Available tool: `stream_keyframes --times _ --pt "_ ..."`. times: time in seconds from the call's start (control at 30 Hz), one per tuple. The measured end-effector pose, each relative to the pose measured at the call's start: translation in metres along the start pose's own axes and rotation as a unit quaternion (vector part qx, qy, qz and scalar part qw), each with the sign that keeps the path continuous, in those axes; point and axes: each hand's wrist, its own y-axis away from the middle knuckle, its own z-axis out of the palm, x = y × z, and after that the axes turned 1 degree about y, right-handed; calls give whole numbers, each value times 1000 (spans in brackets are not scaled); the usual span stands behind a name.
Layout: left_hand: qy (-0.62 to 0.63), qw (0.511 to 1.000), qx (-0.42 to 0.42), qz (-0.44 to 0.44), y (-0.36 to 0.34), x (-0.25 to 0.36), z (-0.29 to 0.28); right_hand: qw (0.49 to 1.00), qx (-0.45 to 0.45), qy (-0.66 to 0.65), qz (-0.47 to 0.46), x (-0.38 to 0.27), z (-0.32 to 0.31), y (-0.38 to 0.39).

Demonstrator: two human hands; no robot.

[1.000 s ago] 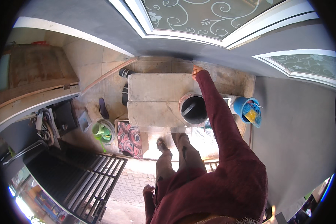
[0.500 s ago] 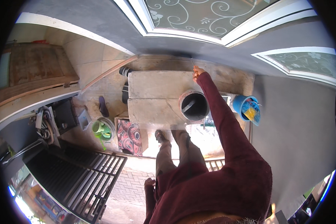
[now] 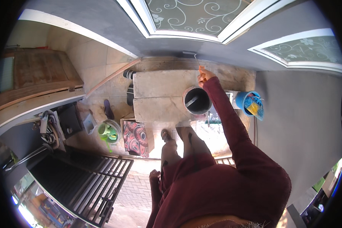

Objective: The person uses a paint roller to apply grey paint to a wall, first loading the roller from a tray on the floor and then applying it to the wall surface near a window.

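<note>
At the base of the grey wall [image 3: 159, 49], my right hand [image 3: 205, 77] is shut on the orange handle of a paint roller [image 3: 189, 53]. Its roller head rests against the lower wall, and a thin metal rod joins it to the handle. Below that hand a paint bucket [image 3: 197, 108] stands on the stone step [image 3: 157, 85], dark paint inside and a pale flat strip across its mouth. My left hand [image 3: 154, 174] hangs beside my left thigh with its fingers curled; nothing shows in it.
A blue bucket [image 3: 241, 102] with blue and yellow things in it stands right of the step. To the left are a patterned box [image 3: 135, 138], a green watering can [image 3: 104, 130], slippers [image 3: 108, 109] and a metal gate [image 3: 102, 178]. White-framed windows [image 3: 186, 37] sit above.
The roller head has come up the wall from the floor edge and now shows clearly. My right hand stays on the handle; my left hand still hangs down. The whole view has shifted slightly.
</note>
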Motion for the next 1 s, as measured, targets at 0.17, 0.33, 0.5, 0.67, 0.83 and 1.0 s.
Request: stream_keyframes --times 0.17,0.33,0.5,0.67,0.83,1.0 --pt "34 996 -49 61 -43 -20 -11 999 -11 10 -52 -1 45 102" --pt "13 985 -90 149 -63 -19 -18 995 -67 44 -60 5 80 193" --pt "-351 910 -65 210 -92 13 -24 989 -62 89 -103 6 86 249" --pt "-132 977 -71 150 -104 17 -31 988 -71 91 -104 12 95 265" --pt "134 985 -90 66 -140 -11 -45 986 -74 104 -106 24 99 256" --pt "134 988 -61 51 -111 -4 -36 987 -67 102 -101 24 78 207"
